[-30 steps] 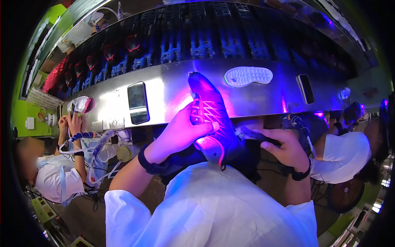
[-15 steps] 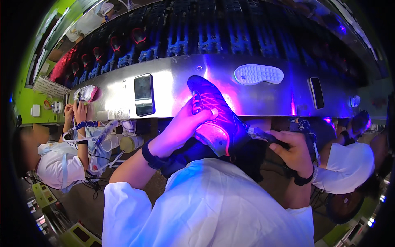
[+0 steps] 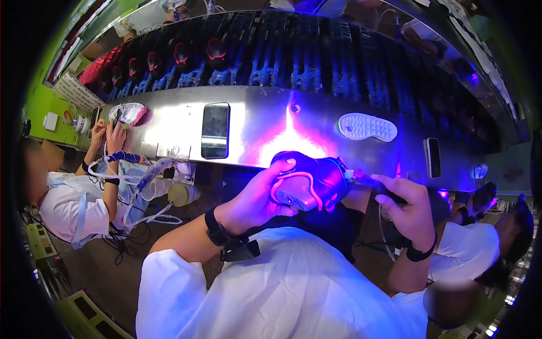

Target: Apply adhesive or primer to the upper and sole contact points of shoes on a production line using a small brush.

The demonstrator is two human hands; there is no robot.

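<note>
My left hand [image 3: 254, 199] grips a dark shoe upper [image 3: 329, 172] from its left side, just off the bench's front edge. A smooth block [image 3: 296, 192] fills the opening, rimmed by a bright pink-red collar line. Closed round the handle of a brush [image 3: 366, 179], my right hand [image 3: 411, 213] is to the right of the upper. The brush's pale tip meets the upper's right side, or lies very close to it. Strong violet and pink light colours both; the toe end is foreshortened.
On the metal bench [image 3: 175, 121] lie a white sole [image 3: 367, 127] and two phones, one left [image 3: 215, 130], one right [image 3: 433, 157]. Behind runs a dark slatted conveyor [image 3: 293, 53] bearing several red-rimmed shoes. Co-workers sit either side; the left one's hands [image 3: 111, 135] hold a white-and-pink shoe.
My left hand has tipped and turned the upper, so its toe no longer points up across the bench. The brush has risen along its right side. The view has shifted slightly.
</note>
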